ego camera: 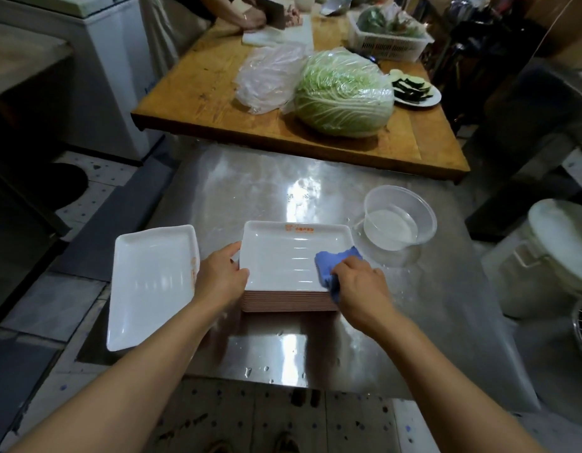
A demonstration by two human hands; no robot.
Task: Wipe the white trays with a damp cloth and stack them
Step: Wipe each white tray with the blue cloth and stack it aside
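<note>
A stack of several white trays [283, 256] with pinkish undersides stands in the middle of the steel table [430, 305]. My left hand [221, 276] grips the left rim of the top tray. My right hand [358, 282] holds a blue cloth [332, 259] bunched against the tray's right side. A single white tray [149, 282] lies apart to the left, over the table's left edge.
A clear plastic bowl of water [397, 220] stands right of the stack. Behind lies a wooden board [201, 93] with a wrapped cabbage [341, 93], a plastic bag [270, 76] and a plate of slices [413, 89]. Another person's hand [250, 19] chops at the far end. A white bucket [544, 256] stands at the right.
</note>
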